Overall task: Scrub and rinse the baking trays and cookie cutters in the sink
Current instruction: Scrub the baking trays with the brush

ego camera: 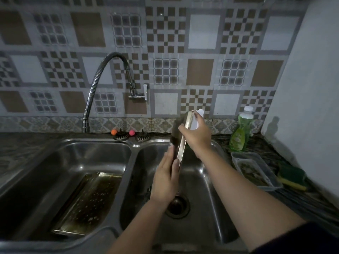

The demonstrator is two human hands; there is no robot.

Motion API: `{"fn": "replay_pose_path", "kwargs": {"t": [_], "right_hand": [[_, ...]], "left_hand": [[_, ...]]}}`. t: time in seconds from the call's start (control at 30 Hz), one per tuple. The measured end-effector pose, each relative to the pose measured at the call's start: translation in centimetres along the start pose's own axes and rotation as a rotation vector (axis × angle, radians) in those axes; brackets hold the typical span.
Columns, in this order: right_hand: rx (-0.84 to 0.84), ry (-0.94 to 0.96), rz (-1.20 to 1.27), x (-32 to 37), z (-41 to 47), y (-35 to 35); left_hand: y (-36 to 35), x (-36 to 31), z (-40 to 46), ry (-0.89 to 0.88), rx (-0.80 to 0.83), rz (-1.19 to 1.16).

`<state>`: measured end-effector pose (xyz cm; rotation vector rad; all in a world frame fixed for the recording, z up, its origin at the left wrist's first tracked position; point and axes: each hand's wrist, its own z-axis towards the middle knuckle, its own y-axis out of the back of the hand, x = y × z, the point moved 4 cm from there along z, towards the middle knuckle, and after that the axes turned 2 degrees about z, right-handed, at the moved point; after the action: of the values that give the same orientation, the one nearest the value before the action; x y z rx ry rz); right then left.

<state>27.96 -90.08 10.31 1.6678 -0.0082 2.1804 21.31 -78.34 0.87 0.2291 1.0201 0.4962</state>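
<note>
From the head camera, a flat metal baking tray [182, 143] stands on edge above the right stainless basin [207, 180], clear of its rim. The left hand [166, 178] grips its near end, fingers curled round the edge; the right hand [198, 132] clasps the far end. A second dark rectangular tray [88, 202] lies in the left basin [95, 154], near side against the wall. On the right surface [286, 189], a green sponge [291, 176].

We find no readable text anywhere; the green bottle [244, 123] bears a label too blurred to make out.
</note>
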Motion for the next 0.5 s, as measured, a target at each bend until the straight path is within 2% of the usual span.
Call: {"fn": "replay_pose_path", "kwargs": {"t": [0.1,0.23,0.37,0.43,0.5], "right_hand": [[0.043,0.028,0.094,0.2,-0.4,1.0],[0.065,0.028,0.201,-0.1,-1.2,2.2],[0.08,0.016,0.239,-1.2,-1.8,3.2],[0.065,0.005,0.209,-1.7,-1.8,4.1],[0.073,0.011,0.074,-2.3,-1.4,5.2]], "left_hand": [[1.6,2.6,1.1,0.295,0.062,-0.006],[3.1,4.8,1.8,0.473,0.184,-0.084],[2.9,4.9,1.0,0.488,0.219,-0.31],[2.7,4.9,0.7,0.448,0.142,-0.398],[2.6,4.8,0.6,0.405,0.07,-0.442]]}}
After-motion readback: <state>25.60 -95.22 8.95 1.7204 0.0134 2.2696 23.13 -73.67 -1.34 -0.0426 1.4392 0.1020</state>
